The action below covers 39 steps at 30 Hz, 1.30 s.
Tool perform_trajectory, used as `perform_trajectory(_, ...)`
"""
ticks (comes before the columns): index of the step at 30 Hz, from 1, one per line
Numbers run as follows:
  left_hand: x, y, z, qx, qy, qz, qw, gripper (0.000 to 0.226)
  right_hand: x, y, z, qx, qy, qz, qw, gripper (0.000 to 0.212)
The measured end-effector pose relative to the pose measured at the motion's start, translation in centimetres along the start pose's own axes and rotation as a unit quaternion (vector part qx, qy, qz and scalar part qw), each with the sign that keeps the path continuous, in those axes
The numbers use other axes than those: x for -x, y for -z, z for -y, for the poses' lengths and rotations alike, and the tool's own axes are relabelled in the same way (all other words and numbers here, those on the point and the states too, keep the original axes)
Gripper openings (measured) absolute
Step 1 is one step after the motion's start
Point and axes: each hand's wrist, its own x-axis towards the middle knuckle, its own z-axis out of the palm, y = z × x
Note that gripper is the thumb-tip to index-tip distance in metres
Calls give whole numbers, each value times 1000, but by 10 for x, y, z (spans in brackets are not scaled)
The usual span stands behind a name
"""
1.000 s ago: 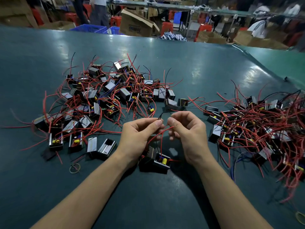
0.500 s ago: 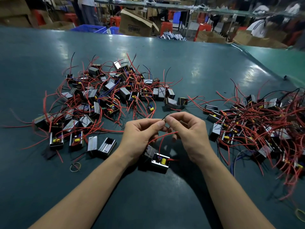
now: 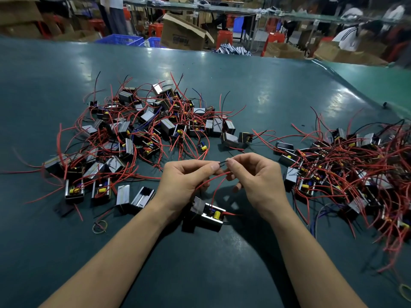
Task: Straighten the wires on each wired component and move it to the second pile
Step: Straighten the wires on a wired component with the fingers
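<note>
One wired component (image 3: 209,215), a small black and silver block with a yellow part, hangs just above the green table below my hands. Its red wires (image 3: 212,180) and a black wire rise to my fingers. My left hand (image 3: 184,181) pinches the wires between thumb and forefinger. My right hand (image 3: 258,176) pinches the black wire's end right beside it, fingertips nearly touching. A tangled pile of components (image 3: 142,132) lies to the left and behind. Another pile (image 3: 351,172) spreads at the right.
A rubber band (image 3: 99,226) lies on the table at the front left, and another (image 3: 405,291) sits at the right edge. Cardboard boxes (image 3: 184,34), blue crates (image 3: 121,40) and red stools stand beyond the table's far edge, where people work.
The component has risen slightly off the table as both hands lifted a little. My fingertips have drawn closer together on the black wire's end.
</note>
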Motion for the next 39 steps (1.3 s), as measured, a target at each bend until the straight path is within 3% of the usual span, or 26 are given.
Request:
perform_trajectory(4, -2, 2, 0, 1, 0, -33, 999, 6, 1, -3, 0, -8, 2, 9, 1000, 6)
perform_trajectory(26, -2, 3, -4, -91, -6, -30, 995, 8, 4, -11, -2, 15, 13, -7, 1000, 6)
perform_trajectory(30, -1, 3, -6, -81, -8, -22, 996, 21, 3, -11, -3, 27, 24, -9, 999, 8)
perform_trajectory(34, -1, 2, -6, -73, -5, -23, 997, 3, 4, -12, -3, 34, 27, -11, 999, 9)
perform_trajectory(39, -1, 3, -5, -86, -4, -30, 996, 2, 7, -13, -2, 90, 46, -15, 995, 10)
